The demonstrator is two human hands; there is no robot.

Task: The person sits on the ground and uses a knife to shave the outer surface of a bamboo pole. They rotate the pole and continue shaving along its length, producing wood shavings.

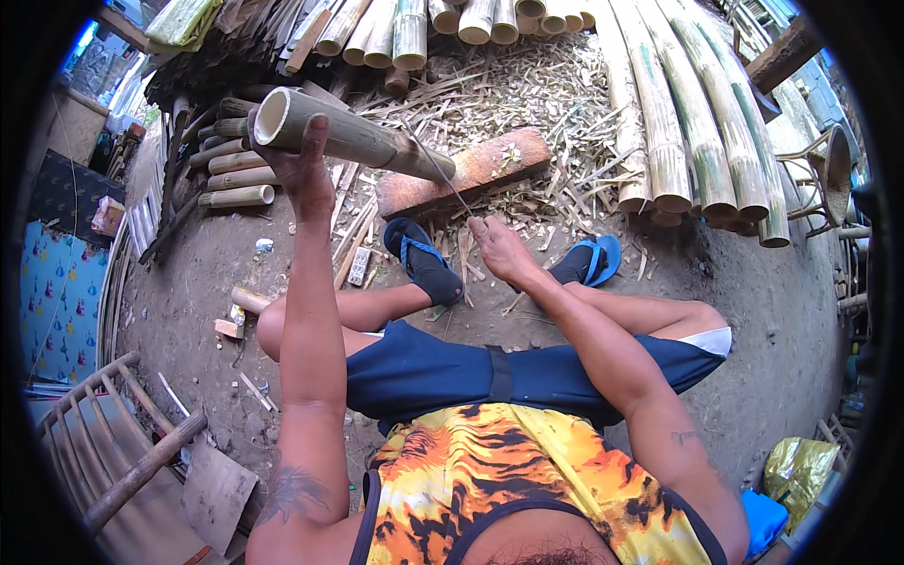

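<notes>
My left hand grips a thick bamboo tube near its open end, thumb upright along the side. The tube lies slantwise, its hollow mouth at the left. Its other end is over a reddish-brown block on the ground; whether they touch I cannot tell. In my right hand, fingers closed round the handle, is a long, thin knife. The blade shows nearly edge-on and crosses the tube near its right end. My fingers hide the knife's handle.
Shavings cover the ground beyond the block. Long bamboo poles are stacked at the right, and cut bamboo pieces at the left. More tubes lie at the back. A slatted wooden frame stands at the lower left.
</notes>
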